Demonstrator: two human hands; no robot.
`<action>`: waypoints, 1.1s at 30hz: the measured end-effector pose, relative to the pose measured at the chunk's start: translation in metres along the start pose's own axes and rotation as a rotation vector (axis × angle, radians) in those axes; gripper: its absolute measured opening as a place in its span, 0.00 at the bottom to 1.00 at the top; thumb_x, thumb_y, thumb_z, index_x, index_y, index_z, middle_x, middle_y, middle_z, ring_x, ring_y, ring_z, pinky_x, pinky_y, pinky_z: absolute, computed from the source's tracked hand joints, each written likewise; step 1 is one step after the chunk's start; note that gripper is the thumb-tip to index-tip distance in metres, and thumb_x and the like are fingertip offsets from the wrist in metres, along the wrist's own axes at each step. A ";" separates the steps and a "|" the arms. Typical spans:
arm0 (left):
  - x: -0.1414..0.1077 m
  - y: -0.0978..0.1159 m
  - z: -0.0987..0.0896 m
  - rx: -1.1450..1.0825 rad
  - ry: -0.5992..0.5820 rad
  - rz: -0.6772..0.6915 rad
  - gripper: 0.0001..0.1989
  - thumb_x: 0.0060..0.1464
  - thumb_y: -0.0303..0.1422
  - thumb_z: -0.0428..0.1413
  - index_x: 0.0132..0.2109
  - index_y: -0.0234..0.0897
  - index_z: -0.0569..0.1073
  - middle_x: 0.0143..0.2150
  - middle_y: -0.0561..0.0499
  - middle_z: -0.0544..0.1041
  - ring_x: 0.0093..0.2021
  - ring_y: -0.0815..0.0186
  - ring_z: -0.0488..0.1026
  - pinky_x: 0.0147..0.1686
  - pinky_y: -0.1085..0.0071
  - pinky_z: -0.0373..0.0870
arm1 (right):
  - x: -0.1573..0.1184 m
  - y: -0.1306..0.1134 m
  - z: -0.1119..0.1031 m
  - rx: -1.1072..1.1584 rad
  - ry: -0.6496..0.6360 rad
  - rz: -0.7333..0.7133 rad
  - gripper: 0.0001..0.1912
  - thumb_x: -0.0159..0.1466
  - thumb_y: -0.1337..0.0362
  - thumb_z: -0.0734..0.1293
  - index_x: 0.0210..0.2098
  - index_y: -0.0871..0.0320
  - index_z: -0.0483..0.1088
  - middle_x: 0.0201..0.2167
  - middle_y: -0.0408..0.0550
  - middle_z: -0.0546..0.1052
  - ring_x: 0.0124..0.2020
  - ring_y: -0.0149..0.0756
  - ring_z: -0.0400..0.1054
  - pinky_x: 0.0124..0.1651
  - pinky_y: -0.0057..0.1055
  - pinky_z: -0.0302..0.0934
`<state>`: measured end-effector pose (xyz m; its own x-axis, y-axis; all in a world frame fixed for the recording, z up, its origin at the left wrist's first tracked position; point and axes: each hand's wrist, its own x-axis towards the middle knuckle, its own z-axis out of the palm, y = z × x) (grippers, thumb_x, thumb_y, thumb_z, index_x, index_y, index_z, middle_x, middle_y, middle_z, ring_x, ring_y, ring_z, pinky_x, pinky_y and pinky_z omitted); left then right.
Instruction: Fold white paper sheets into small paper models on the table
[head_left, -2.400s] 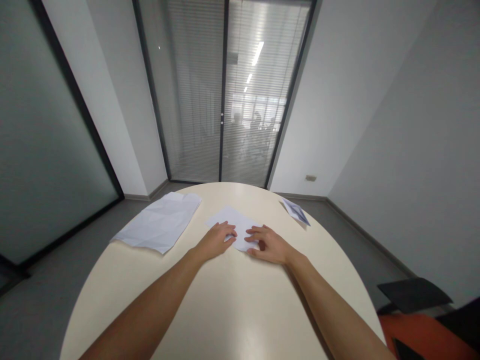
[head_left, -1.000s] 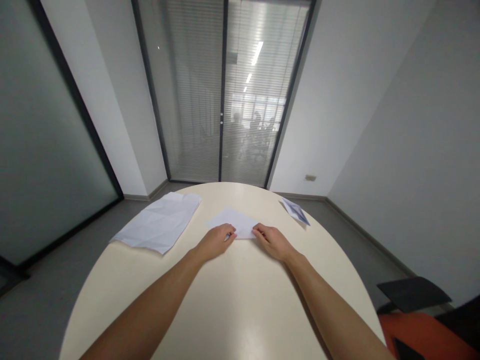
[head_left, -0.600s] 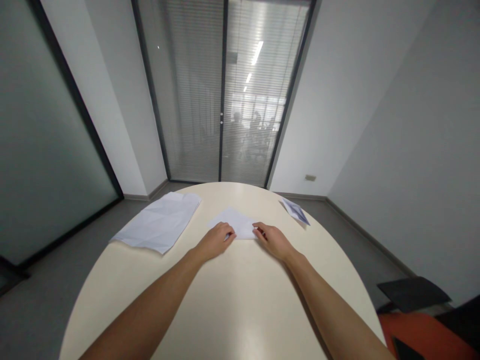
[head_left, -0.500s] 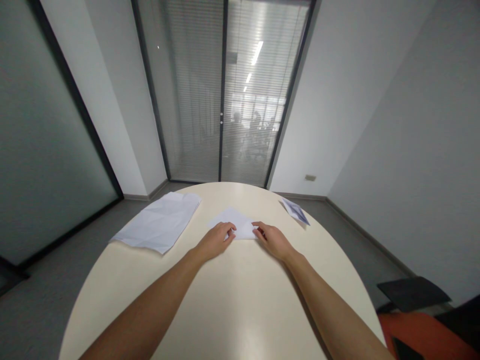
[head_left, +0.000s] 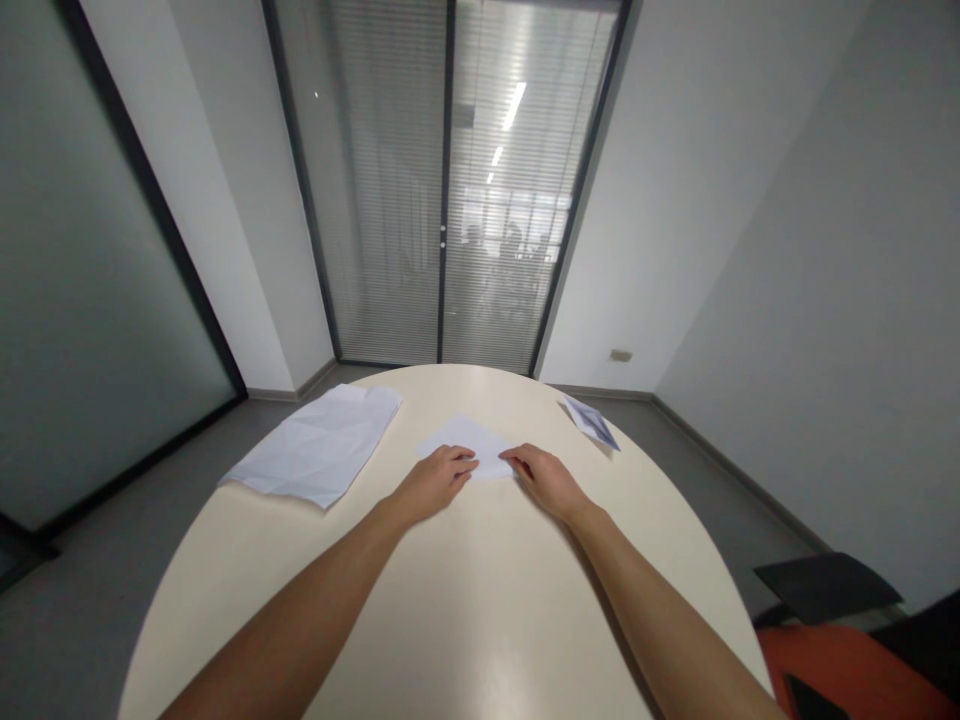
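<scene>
A small folded sheet of white paper (head_left: 469,433) lies on the table, its pointed top facing away from me. My left hand (head_left: 439,482) rests over its left part, thumb and fingertips closed together on the paper. On the opposite side, my right hand (head_left: 547,482) has its thumb and index finger brought together at the paper's right edge. Both hands hide the paper's side corners.
Creased white sheets (head_left: 319,445) lie on the left of the round cream table (head_left: 480,590). A folded paper piece (head_left: 591,424) sits near the far right edge. An orange and black chair (head_left: 847,660) stands at the lower right.
The thumb and fingers of both hands have closed toward the paper, and the fingertips have shifted slightly inward. The paper and other sheets stay in place.
</scene>
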<state>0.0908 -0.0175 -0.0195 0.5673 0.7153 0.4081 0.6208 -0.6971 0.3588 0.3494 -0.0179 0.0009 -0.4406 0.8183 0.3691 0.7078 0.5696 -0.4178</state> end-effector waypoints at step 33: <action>0.007 0.032 -0.014 0.182 -0.094 0.046 0.14 0.65 0.36 0.51 0.52 0.39 0.77 0.49 0.44 0.77 0.50 0.55 0.69 0.53 0.58 0.67 | -0.003 -0.031 0.000 -0.093 -0.202 -0.199 0.22 0.73 0.57 0.56 0.60 0.59 0.70 0.62 0.54 0.71 0.64 0.44 0.63 0.67 0.42 0.56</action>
<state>0.1069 -0.0359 0.0066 0.6399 0.6902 0.3378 0.6758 -0.7147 0.1802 0.3286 -0.0380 0.0130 -0.6704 0.6953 0.2593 0.6398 0.7186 -0.2726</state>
